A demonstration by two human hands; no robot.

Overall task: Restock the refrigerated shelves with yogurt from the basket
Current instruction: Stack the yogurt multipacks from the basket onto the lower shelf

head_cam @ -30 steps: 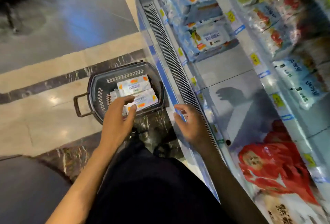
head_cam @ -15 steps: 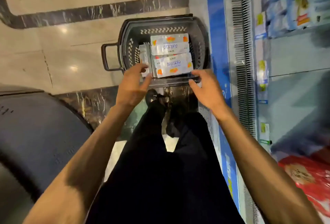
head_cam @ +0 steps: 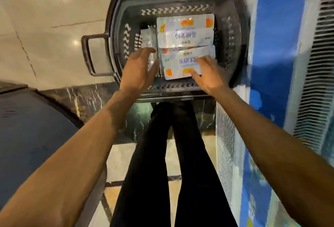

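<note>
A dark plastic basket point(head_cam: 233, 33) stands on the floor in front of me, against the chiller's base. Inside lie white yogurt multipacks with orange marks: a far pack point(head_cam: 186, 31), a near pack point(head_cam: 179, 64), and a narrower pack point(head_cam: 148, 36) on edge at the left. My left hand point(head_cam: 139, 71) reaches into the basket with fingers spread, at the near pack's left end. On that pack's right end lies my right hand point(head_cam: 207, 74), fingers apart. Neither hand has closed around a pack. The shelves are out of view.
The chiller's blue front panel point(head_cam: 271, 64) and vent grille point(head_cam: 318, 82) run down the right side. My black-trousered legs point(head_cam: 162, 163) stand just behind the basket. A dark rounded object point(head_cam: 30, 145) fills the lower left. The basket's handle point(head_cam: 86, 55) sticks out leftward over the marble floor.
My view has tipped down from the shelves to the basket. Both hands have moved forward over the rim and down onto the near yogurt pack.
</note>
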